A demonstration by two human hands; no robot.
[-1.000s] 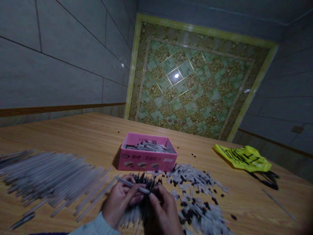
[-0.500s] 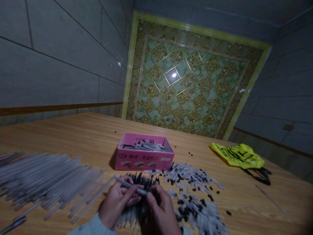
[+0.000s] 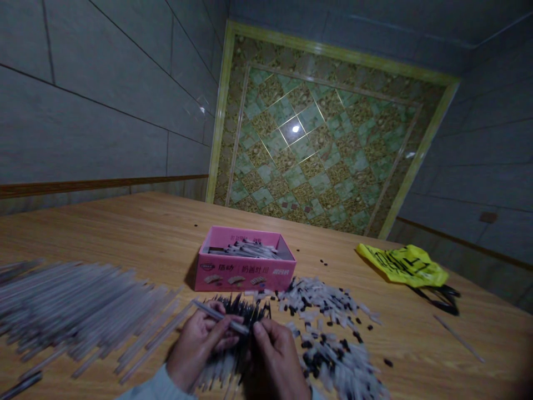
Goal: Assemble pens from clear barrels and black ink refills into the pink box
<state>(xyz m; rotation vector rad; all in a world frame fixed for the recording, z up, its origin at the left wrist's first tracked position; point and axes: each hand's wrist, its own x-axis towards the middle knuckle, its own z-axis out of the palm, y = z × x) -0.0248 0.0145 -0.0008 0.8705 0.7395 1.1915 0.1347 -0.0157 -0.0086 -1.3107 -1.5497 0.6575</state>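
My left hand [image 3: 197, 341] is closed around a clear pen barrel [image 3: 214, 313], which slants down to the right. At the barrel's lower right end, my right hand [image 3: 278, 353] pinches thumb and finger together over a small dark piece that I cannot make out. Beneath both hands lies a pile of dark-tipped pen refills [image 3: 239, 305], partly covered by them. Many loose clear barrels [image 3: 83, 300] are spread to the left. On the right are heaps of small whitish pen caps [image 3: 325, 297] and black plugs [image 3: 310, 364].
Just beyond my hands stands a pink box [image 3: 245, 273] with pens inside. A yellow bag [image 3: 410, 265] with black straps lies at the right, near a single thin stick [image 3: 458, 338]. A dark pen [image 3: 23, 383] is at the lower left. Tiled walls bound the wooden table [image 3: 137, 228].
My right hand's fingertips have come slightly away from the barrel's end and now pinch beside it. The left hand keeps its hold on the barrel, nearly unmoved.
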